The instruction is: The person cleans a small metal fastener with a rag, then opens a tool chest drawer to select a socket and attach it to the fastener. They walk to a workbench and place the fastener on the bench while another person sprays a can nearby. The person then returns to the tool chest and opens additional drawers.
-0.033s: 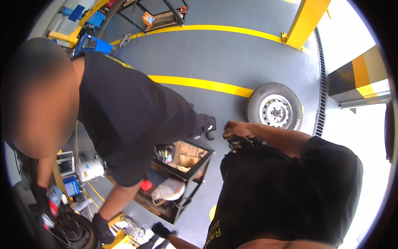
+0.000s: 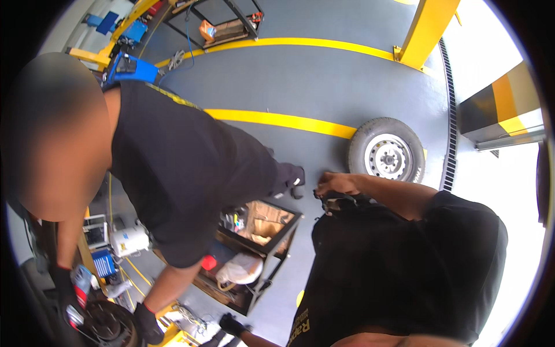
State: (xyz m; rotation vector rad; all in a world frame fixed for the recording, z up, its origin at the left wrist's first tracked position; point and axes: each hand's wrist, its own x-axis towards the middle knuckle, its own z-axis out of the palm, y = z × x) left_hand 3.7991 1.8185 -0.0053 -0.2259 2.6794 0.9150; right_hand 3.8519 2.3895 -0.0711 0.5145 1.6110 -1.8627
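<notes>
My right hand (image 2: 338, 183) is bare and curled in front of my waist. Its fingers close beside a small dark, grey-patterned thing (image 2: 340, 203), but what they grip is unclear. At the lower edge my left hand (image 2: 232, 325), in a black glove, hangs with loosely parted fingers and nothing visible in it. It is below the tool trolley (image 2: 280, 222). At the left, a co-worker in black bends over a round dark wheel hub (image 2: 107, 324). One gloved hand (image 2: 149, 324) rests against the hub; the other holds a red and silver tool (image 2: 77, 301).
A wheel with a silver rim (image 2: 388, 157) lies on the grey floor (image 2: 324, 75) beyond my right arm. Behind it rises a yellow lift post (image 2: 425, 32). The trolley carries bottles and a white container (image 2: 240, 269). Another trolley (image 2: 231, 29) stands far back, near blue equipment (image 2: 132, 68).
The view has shifted slightly, so floor, wheel and trolley sit a little lower and further right. My left hand appears slightly to the right. My right hand stays by my waist.
</notes>
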